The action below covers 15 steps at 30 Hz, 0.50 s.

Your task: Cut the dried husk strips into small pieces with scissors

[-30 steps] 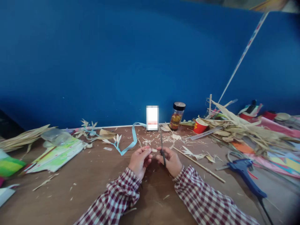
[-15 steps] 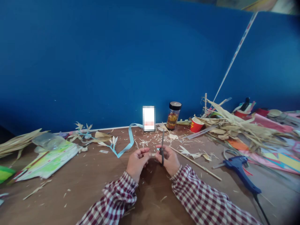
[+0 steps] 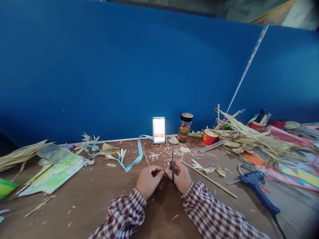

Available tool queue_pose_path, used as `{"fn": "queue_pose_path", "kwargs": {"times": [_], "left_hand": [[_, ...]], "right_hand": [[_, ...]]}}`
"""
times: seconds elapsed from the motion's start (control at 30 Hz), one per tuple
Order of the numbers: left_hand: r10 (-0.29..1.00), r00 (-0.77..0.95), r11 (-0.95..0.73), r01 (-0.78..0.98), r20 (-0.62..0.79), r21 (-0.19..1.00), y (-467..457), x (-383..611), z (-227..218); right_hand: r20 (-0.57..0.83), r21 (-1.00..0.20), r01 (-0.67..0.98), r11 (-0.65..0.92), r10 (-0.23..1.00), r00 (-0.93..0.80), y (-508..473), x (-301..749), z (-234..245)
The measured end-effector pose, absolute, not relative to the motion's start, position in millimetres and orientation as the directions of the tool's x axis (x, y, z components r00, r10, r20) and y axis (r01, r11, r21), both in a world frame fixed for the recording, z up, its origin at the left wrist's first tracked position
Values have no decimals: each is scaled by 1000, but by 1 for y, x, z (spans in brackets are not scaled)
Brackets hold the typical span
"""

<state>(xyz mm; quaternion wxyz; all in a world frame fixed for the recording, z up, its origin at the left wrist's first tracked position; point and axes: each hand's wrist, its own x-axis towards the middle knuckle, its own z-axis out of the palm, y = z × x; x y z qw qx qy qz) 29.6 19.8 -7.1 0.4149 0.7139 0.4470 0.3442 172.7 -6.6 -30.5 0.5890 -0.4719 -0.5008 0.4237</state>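
Note:
My left hand (image 3: 149, 181) is closed in a pinch on a small pale strip of dried leaf, of which little shows between the fingers. My right hand (image 3: 181, 176) is closed round the handles of dark scissors (image 3: 172, 159), whose blades point up and away from me. The two hands meet fingertip to fingertip over the brown table (image 3: 82, 202), just in front of my checked sleeves. Pale cuttings (image 3: 157, 154) lie scattered on the wood just beyond the hands.
A blue glue gun (image 3: 256, 186) and a long thin stick (image 3: 209, 179) lie to the right. A heap of dried husks (image 3: 249, 137), a red cup (image 3: 208, 137) and a jar (image 3: 185, 127) stand at the back. A light blue ribbon (image 3: 136, 157) and printed sheets (image 3: 54, 171) lie left.
The strip end seen between my hands earlier is now almost hidden as the fingertips came together. The scissors stand more upright. The view has tipped slightly.

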Motion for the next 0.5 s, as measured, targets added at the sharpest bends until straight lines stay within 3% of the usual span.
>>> {"fn": "queue_pose_path", "kwargs": {"times": [0.2,0.5], "left_hand": [[923,346,-306,398,168,865,21,31,-9],[930,358,-201,323,77,925,20,32,-9]], "right_hand": [[186,-980,-39,194,970,154,-4,173,-33],[147,-980,-110,168,973,179,-5,171,-27]]}}
